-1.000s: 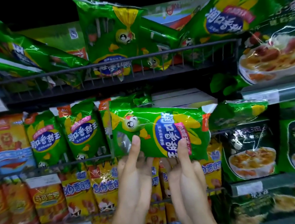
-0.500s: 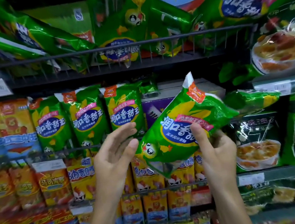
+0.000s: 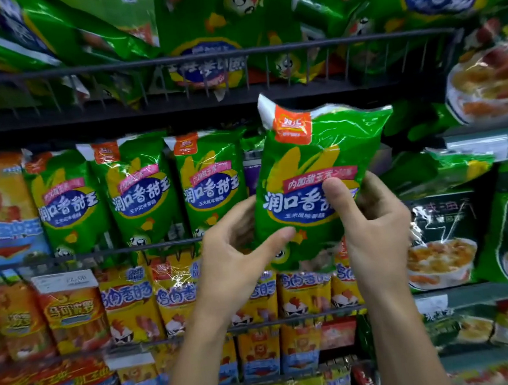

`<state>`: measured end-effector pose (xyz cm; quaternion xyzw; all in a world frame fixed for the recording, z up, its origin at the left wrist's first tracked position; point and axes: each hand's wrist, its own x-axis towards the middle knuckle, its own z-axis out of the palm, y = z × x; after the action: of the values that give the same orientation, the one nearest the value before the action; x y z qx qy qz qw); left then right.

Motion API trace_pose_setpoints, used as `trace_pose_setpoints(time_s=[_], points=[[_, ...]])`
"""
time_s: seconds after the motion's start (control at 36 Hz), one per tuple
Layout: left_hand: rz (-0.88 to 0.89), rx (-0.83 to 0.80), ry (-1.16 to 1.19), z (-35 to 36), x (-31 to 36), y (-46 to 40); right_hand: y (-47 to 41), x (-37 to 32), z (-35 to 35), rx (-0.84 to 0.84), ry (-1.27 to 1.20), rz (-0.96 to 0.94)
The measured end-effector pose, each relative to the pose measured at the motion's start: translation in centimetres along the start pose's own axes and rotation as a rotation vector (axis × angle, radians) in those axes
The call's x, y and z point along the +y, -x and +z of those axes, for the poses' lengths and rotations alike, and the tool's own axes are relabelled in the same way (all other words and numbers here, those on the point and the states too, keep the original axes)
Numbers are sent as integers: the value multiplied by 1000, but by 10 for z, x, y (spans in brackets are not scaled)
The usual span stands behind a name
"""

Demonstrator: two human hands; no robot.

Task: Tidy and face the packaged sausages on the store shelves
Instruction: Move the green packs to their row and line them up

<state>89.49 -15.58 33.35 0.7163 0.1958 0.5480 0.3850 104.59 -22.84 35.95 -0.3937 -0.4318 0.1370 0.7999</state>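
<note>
At frame centre, left hand and right hand grip an upright green sausage pack; best slid label-forward beside the row of matching packs at its left.

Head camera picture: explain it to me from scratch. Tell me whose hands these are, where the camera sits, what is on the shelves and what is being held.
No machine here: a person wears a wide-angle camera on the head, looking forward and down, so you see their own two bare hands reaching up from below.

Both hands hold one green sausage pack, upright with its front facing the camera. The left hand grips its lower left edge; the right hand holds its right side, thumb across the blue label.

Behind it is a store shelf with a wire rail. Three matching green packs stand in a row there, fronts forward, left of the held one. Above, more green packs lie jumbled in a wire basket. Below stand yellow packs; to the right, dark green packs picturing bowls of food.
</note>
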Motion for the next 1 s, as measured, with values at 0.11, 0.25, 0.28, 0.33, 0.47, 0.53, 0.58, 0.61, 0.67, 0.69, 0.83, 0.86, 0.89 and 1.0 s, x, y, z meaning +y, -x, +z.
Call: trace_pose_setpoints(time_s=[0.11,0.25,0.28,0.33,0.47,0.53,0.58,0.61,0.67,0.69,0.83,0.86,0.89,1.0], points=[[44,71,50,5,-2,-12,-7,4,0,-103,-20,-41],[42,176,122,9,-6,-30,-19,20,-13,-264,87,-82],[52,176,135,10,-7,-34,-21,23,-15,-266,109,-93],[70,162,137,12,-8,-41,-25,30,-18,-246,129,-121],[112,124,119,19,-13,-53,-33,43,-15,-131,109,-144],[103,115,143,23,-15,-59,-36,47,-13,-102,72,-160],[85,111,139,27,-19,-64,-40,50,-10,-74,39,-159],[69,113,131,29,-22,-65,-42,52,-10,-62,34,-153],[37,126,108,31,-28,-67,-45,57,-10,-50,39,-133],[31,128,94,31,-31,-68,-47,60,-10,-46,50,-119],[22,107,-43,31,-51,-63,-49,84,-13,-19,189,20],[8,109,-97,32,-56,-61,-49,88,-13,-19,247,42],[-9,115,-155,34,-62,-59,-50,93,-14,-23,322,42],[37,216,-283,41,-72,-50,-53,99,-14,-45,475,5]])
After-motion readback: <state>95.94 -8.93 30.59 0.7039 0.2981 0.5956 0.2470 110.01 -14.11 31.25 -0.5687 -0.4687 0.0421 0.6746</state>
